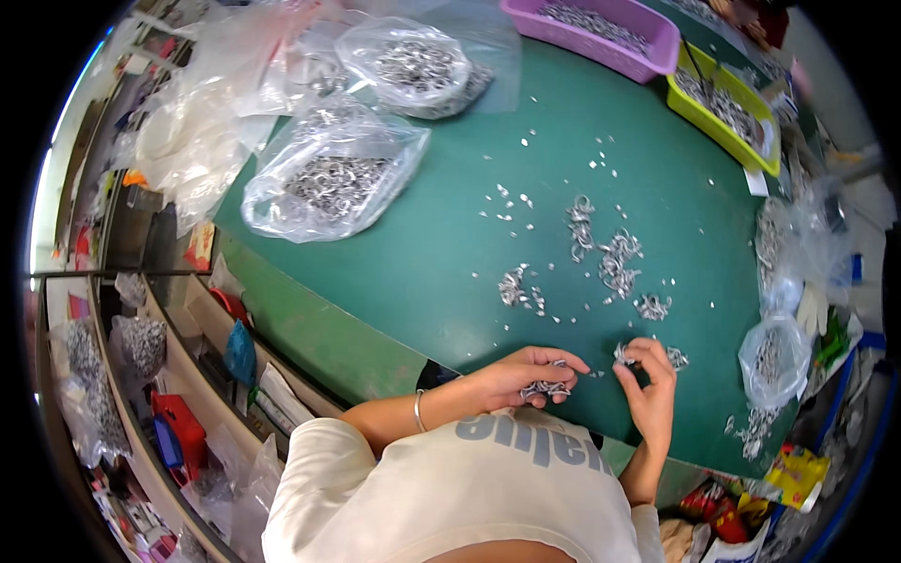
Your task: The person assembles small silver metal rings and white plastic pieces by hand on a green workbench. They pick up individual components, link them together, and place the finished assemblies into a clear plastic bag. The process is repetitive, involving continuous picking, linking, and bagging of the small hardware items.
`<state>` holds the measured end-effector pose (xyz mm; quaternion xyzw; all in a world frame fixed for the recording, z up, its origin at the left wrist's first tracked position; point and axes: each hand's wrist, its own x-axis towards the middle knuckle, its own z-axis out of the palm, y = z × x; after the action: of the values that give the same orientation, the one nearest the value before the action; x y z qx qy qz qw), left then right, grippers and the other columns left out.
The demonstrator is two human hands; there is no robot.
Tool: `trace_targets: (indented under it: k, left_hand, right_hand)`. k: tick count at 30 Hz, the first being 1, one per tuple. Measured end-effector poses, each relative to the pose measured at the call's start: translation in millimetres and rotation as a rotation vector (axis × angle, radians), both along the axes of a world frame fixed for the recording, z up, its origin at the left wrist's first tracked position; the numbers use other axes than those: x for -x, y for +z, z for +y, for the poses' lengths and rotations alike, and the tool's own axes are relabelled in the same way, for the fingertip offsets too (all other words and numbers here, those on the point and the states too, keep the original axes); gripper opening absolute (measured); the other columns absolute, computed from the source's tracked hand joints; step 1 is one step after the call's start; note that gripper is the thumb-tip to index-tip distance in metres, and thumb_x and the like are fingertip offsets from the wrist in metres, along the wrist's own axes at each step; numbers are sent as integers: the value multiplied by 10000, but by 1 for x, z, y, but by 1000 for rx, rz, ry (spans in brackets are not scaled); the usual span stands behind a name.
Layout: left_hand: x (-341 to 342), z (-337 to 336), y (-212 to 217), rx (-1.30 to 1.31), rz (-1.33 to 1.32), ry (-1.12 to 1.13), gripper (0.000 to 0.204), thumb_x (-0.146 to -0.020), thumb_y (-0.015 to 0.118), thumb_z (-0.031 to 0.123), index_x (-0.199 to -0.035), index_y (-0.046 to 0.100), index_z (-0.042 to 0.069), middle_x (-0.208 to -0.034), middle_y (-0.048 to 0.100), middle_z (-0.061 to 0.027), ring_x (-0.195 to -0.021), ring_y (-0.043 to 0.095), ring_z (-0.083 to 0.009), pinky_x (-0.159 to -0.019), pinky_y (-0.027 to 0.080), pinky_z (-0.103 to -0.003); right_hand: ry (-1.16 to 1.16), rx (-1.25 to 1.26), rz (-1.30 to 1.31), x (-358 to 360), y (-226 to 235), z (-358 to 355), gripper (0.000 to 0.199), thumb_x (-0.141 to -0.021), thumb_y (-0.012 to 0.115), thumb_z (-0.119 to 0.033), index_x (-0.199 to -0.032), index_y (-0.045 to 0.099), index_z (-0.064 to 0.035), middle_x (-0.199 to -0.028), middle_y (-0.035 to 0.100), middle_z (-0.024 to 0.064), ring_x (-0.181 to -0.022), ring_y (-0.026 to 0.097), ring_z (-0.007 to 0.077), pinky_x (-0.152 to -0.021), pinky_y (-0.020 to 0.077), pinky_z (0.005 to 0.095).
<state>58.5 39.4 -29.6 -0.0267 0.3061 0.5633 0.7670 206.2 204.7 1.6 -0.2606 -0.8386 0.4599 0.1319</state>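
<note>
Near the table's front edge, my left hand (507, 377) is curled, palm up, around a handful of small silver metal pieces (548, 385). To its right, my right hand (650, 383) has its thumb and fingers closed on a few similar silver pieces (620, 356); their exact shape is too small to make out. A small cluster (677, 358) lies just beyond the right hand. Farther out on the green table (450, 225) are several loose heaps of looped silver pieces (618, 265). Tiny bright flakes (507, 197) are scattered around them.
Clear plastic bags of silver pieces (338, 188) stand at the far left. A purple bin (648, 61) and a yellow-green bin (751, 155) sit at the far right. More bags (774, 361) line the right edge. Shelves (216, 347) run along the left. Another person's hand (754, 30) shows at the far right.
</note>
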Motion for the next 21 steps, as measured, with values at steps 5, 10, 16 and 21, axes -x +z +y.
trace_targets:
  k: [5, 10, 16, 21]
  left_hand:
    - [12, -7, -4, 41, 25, 237, 241, -890, 576, 182, -1108, 570, 80, -861, 542, -5, -749, 541, -105, -492, 370, -182]
    - [46, -18, -5, 89, -68, 631, 210, -876, 570, 142, -1067, 557, 57, -834, 549, -18, -720, 529, -122, -460, 358, -185]
    - [81, -39, 12, -21, -13, 834, 198, -868, 575, 121, -1050, 531, 56, -812, 541, -25, -690, 503, -127, -435, 353, -187]
    - [72, -52, 12, 20, -6, 827, 203, -879, 554, 122, -1067, 533, 49, -795, 541, -24, -700, 525, -133, -435, 360, -192]
  right_hand:
    - [40, 177, 42, 13, -5, -10, 178, -713, 647, 67, -875, 579, 35, -904, 567, 82, -756, 523, 152, -659, 420, 240]
    - [-19, 303, 94, 22, -14, -22, 125, -780, 606, 58, -900, 574, 40, -949, 529, 56, -775, 470, 104, -695, 389, 212]
    - [-31, 289, 141, 40, -16, -29, 127, -775, 615, 53, -895, 579, 39, -944, 546, 67, -768, 490, 109, -667, 396, 211]
    - [258, 31, 269, 127, 28, -51, 154, -748, 657, 41, -890, 596, 33, -916, 564, 98, -694, 531, 142, -592, 438, 242]
